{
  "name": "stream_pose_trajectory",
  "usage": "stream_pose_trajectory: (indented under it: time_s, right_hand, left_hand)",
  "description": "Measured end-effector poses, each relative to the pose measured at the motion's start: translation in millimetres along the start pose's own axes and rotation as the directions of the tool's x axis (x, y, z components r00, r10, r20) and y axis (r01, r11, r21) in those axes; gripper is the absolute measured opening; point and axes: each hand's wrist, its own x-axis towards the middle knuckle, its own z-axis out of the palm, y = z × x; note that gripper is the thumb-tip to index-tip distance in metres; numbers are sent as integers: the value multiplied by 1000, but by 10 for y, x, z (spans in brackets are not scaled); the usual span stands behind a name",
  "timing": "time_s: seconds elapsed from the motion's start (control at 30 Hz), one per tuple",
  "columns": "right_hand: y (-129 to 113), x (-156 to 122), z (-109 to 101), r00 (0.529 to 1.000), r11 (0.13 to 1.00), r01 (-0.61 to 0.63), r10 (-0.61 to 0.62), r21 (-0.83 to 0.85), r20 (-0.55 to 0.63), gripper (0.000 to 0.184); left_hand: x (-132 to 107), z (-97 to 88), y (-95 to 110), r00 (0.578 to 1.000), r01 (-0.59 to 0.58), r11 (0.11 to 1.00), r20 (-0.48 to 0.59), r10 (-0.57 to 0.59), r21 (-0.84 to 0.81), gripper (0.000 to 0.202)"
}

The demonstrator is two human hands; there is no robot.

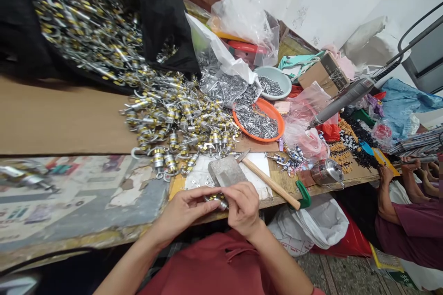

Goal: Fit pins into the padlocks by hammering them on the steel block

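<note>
Close to the table's front edge, my left hand (187, 212) and my right hand (242, 207) both pinch a small silver metal fitting (221, 202) with a yellow band. Fingers cover much of it. Just beyond them lies a grey metal block (224, 173), and a hammer with a wooden handle (270, 182) rests beside it, its head near the block. Small pale metal bits lie on white paper (197, 173) left of the block. Behind is a heap of similar silver and yellow fittings (176, 120) with curved hooks.
A black bag (162, 14) spills more fittings at left. An orange basin (282, 124) and a pale blue bowl (287, 84) hold small metal parts. An electric screwdriver (342, 101) hangs at right above a metal mug (327, 173). A green clamp (304, 195) grips the edge. Co-workers' hands (385, 175) are far right.
</note>
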Motion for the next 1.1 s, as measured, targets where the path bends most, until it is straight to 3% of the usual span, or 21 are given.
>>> stream_pose_trajectory:
  time_s: [0.3,0.47,0.6,0.73,0.97,1.1]
  right_hand:
    - [-30,57,-30,1000,999,-20,21,43,-13,27]
    - [-101,166,-138,985,977,-134,150,165,-86,18]
    - [-184,169,-212,960,927,-250,276,278,-56,16]
    - [-218,112,-220,945,898,-296,324,326,-35,17]
    - [-228,160,-121,837,759,-501,547,415,9,11]
    - [-254,144,-76,823,737,-509,568,444,1,10]
  left_hand:
    - [-14,-35,-15,999,36,985,-37,-30,171,36]
    - [-70,28,73,998,65,998,-26,-65,-15,47]
    - [-118,91,150,996,-18,1000,-88,17,0,51]
    - [-133,138,199,987,-76,997,-141,79,28,52]
    - [-137,204,166,983,-92,996,-161,92,9,63]
    - [-177,264,136,973,-125,991,-188,132,50,57]
